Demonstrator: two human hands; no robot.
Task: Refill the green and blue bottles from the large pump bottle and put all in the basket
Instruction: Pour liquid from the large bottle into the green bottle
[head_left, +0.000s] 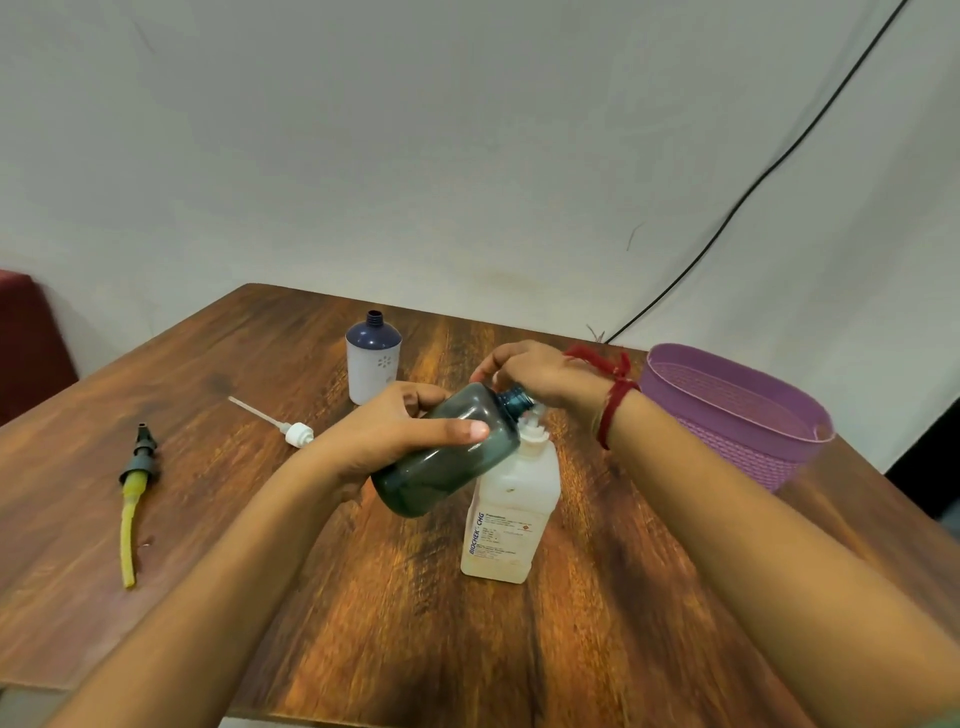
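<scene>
- Hands both busy: the left hand (395, 431) grasps the green bottle (447, 462), tilted with its open neck just beside the pump spout.
- The right hand (535, 374), red thread (613, 400) at its wrist, curls its fingers over the head of the large pump bottle (511, 519), which stands upright mid-tabletop (597, 649).
- The blue bottle (373, 364) stands uncapped, farther back and to the left.
- A white pump cap (298, 434) lies left of the hands; a dark pump with a yellow tube (136, 478) lies far left.
- The purple basket (737, 447) sits at the right edge.

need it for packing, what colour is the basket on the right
The basket is purple; head view shows it best.
</scene>
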